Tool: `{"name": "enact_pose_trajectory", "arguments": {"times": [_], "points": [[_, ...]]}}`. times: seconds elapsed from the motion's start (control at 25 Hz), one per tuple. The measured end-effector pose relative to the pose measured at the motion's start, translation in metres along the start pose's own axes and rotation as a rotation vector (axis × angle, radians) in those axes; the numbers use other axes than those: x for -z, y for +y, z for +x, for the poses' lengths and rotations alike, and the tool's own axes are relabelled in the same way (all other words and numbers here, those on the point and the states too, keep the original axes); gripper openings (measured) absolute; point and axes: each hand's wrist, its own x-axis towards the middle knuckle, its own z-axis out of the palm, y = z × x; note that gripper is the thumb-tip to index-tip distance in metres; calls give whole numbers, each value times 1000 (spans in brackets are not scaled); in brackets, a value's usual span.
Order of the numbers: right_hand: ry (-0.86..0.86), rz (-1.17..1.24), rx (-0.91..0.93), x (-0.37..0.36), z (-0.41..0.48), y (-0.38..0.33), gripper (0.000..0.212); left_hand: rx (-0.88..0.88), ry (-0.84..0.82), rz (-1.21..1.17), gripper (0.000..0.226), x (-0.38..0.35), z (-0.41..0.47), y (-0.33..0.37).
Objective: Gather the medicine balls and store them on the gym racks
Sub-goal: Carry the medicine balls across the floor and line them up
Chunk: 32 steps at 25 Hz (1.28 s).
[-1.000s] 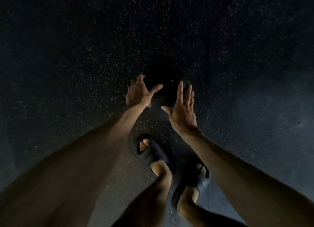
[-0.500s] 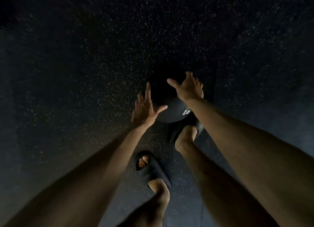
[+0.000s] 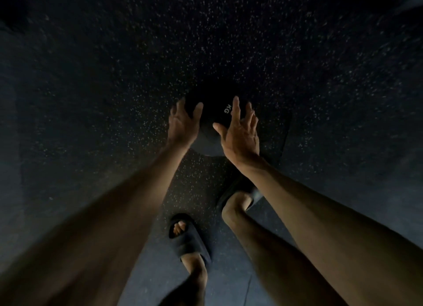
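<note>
A black medicine ball (image 3: 214, 120) with white "KG" lettering lies on the dark speckled rubber floor (image 3: 114, 99), in the middle of the head view. My left hand (image 3: 183, 122) lies against the ball's left side with fingers spread and straight. My right hand (image 3: 240, 132) is at the ball's right side, fingers spread over it and thumb out. Whether the palms press the ball is hard to tell in the dim light. No rack is in view.
My two feet in dark slides stand just behind the ball: the left slide (image 3: 188, 239) nearer me, the right slide (image 3: 235, 191) close under my right wrist. A seam between floor mats (image 3: 286, 136) runs to the right of the ball.
My right hand has come off the ball's top and down to its right side. My left hand has moved up against its left side. The ball has turned, now showing "KG".
</note>
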Motion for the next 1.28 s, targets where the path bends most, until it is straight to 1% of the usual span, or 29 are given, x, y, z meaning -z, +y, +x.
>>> {"name": "enact_pose_trajectory", "arguments": {"times": [0.08,0.12,0.16,0.2,0.32,0.4,0.44,0.52,0.6,0.68,0.8,0.84,0.88,0.92,1.0,1.04,1.08,1.16,1.24,1.28], "points": [[-37,-35,-38,16,29,-5,84,-134,-105,138,99,-2,-25,-1],[-63,-53,-60,26,44,-8,83,-206,-111,219,112,-4,-32,-4],[-89,-64,-81,34,59,-12,82,-241,-90,264,120,-6,-32,-5],[-105,-67,-100,41,74,-17,82,-240,-60,268,123,-6,-27,-1],[-80,-24,-121,56,111,-30,79,-149,-37,251,117,2,8,29],[-43,43,-40,59,115,-33,75,-85,-40,286,113,17,35,40],[-35,68,37,57,108,-31,75,-64,-44,268,111,27,50,42],[-55,94,179,52,84,-23,86,-44,-48,172,108,48,80,42],[-70,103,216,47,72,-18,95,-25,0,114,109,69,103,40],[-61,129,174,47,85,-31,96,-5,42,74,103,82,123,41],[-6,75,98,59,125,-70,92,25,167,75,75,90,140,64],[-17,45,65,66,142,-80,89,23,181,81,67,90,142,75],[-39,17,20,75,162,-87,87,-16,147,76,63,90,142,87],[-67,-3,-32,86,182,-92,85,-87,65,79,67,88,140,94],[-96,37,-162,109,220,-104,79,-237,-95,157,90,90,132,107],[-78,93,-230,117,237,-110,75,-299,-126,206,99,92,134,110],[-47,152,-285,122,249,-116,71,-339,-130,251,104,95,141,114],[5,227,-338,128,256,-124,69,-326,-134,305,104,101,164,135],[7,240,-294,128,237,-124,73,-262,-158,327,97,110,189,160],[-12,226,-249,126,221,-124,79,-250,-156,336,93,115,201,171]]}}
